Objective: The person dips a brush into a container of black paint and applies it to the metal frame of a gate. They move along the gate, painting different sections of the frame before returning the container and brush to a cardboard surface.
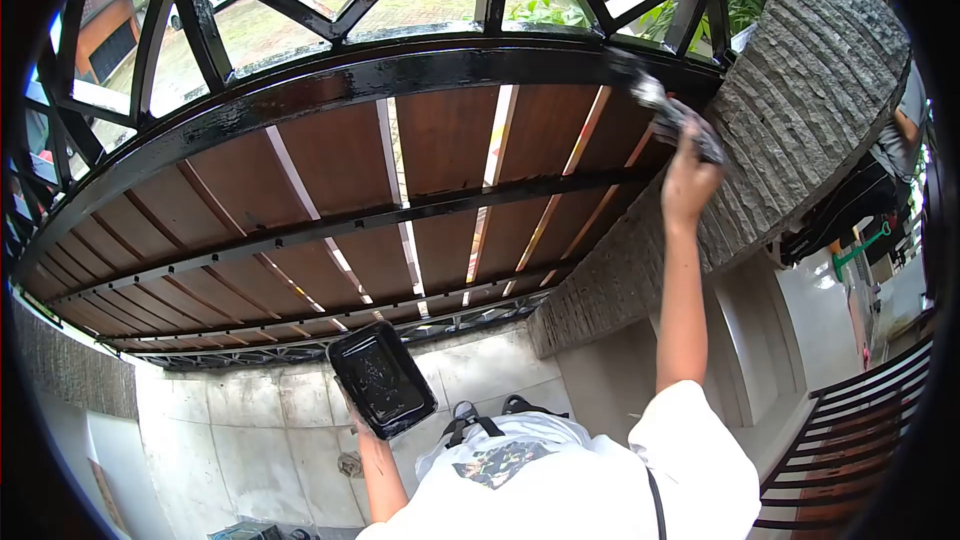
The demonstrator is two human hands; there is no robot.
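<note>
My right hand (pixel 690 180) is raised at the right end of a black metal frame, its fingers closed around a dark brush (pixel 665 105) whose head is blurred near the frame's top rail (pixel 440 68). Below that rail, brown panels (pixel 445 135) with light gaps between them are crossed by black bars. In my left hand (pixel 362 420), low and left of my body, is a black tray (pixel 382 380) with wet black paint inside. The tray hides most of that hand's fingers.
A rough grey stone wall (pixel 800 90) adjoins the frame's right end. Pale floor tiles (pixel 265 460) lie below, with a crumpled cloth (pixel 350 463) on them. Another person in dark clothing (pixel 850 205) is partly visible at the right, near steps and a slatted railing (pixel 850 440).
</note>
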